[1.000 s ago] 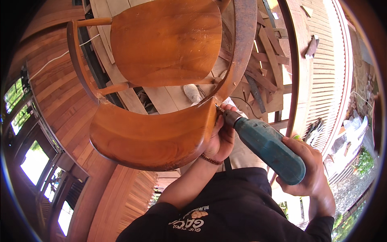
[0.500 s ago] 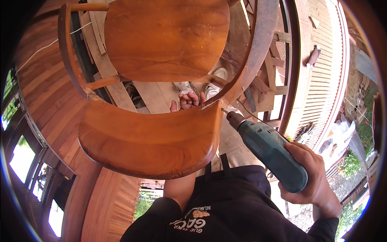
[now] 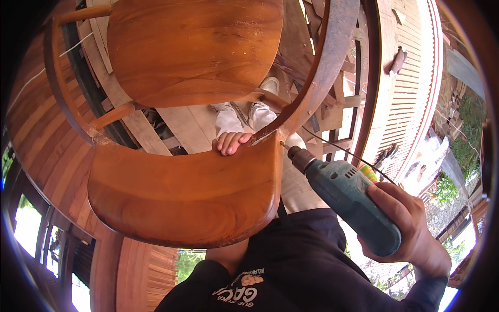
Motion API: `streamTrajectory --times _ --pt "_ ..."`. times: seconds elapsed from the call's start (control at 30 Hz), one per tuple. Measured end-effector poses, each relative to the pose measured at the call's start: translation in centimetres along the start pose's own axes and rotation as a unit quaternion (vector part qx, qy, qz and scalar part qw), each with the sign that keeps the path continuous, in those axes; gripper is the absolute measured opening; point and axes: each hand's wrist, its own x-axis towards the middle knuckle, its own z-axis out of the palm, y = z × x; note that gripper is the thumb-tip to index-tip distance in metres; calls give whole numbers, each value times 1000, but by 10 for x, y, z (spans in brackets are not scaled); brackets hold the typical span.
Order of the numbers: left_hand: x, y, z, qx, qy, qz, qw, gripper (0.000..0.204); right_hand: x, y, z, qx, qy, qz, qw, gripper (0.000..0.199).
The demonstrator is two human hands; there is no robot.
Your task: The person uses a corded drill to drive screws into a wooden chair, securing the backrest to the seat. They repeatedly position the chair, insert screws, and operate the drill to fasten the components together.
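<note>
A brown wooden chair fills the upper left, its curved backrest (image 3: 182, 192) nearest me and its broad seat (image 3: 192, 52) beyond. My left arm passes beneath the backrest, and my left hand (image 3: 231, 142) curls its fingers over the far edge, near the right corner. In my right hand (image 3: 408, 223) is a teal power drill (image 3: 348, 200), gripped at its rear body. The drill's bit meets the backrest's right end, beside the joint with the curved armrest (image 3: 325, 78). How deep the tip sits cannot be made out.
Wooden boards and offcuts (image 3: 332, 104) lie under and beyond the chair, around my shoes (image 3: 262, 112). A dark cord (image 3: 343, 151) runs behind the drill. Slatted wood (image 3: 400, 104) stands at the right, plank surfaces (image 3: 41, 135) at the left.
My left fingers, earlier raised behind the backrest, now rest over its edge. The chair has shifted left in view, its backrest lower. The drill stays at the same joint.
</note>
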Motion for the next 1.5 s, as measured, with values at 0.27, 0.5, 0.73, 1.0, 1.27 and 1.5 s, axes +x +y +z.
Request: streamTrajectory --times 0.27,0.5,0.73,1.0,1.27,1.5 --pt "0 9 -5 6 -34 -33 999 30 -1 1 -3 -13 -13 9 1000 69" --pt "4 17 -15 10 -54 -53 997 32 2 4 -2 -59 -14 -13 998 62" --pt "4 13 -10 18 -47 -43 998 31 8 9 -8 -72 -21 -30 997 57" --pt "4 21 -17 19 -54 -65 996 31 15 9 -14 -67 -27 -36 997 56" --pt "0 20 -17 10 -41 -48 998 31 15 11 -13 -79 -19 -45 996 54" --pt "2 21 -17 17 -40 -48 998 25 13 12 -11 -90 -16 -53 994 54"
